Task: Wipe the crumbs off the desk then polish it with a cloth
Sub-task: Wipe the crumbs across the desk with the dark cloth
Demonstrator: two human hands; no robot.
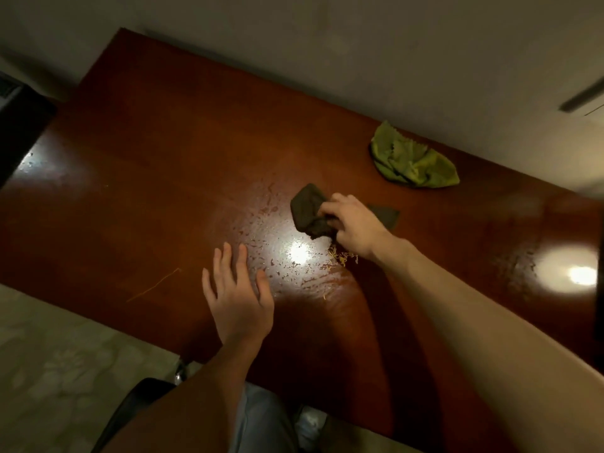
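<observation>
Desk point(163, 158) crumbs point(343, 256) lie just beside cloth-gripping right hand point(351, 225).

The one camera rides on my head, facing forward and steeply down over the wooden desk point(147, 158); it is rolled, so the desk's far edge slants from upper left to lower right along the wall point(359, 44); the wide lens sits close, my left hand point(240, 299) and right hand point(351, 228) reaching in from the bottom edge to mid-frame; pale floor point(49, 354) fills the lower left corner.
</observation>
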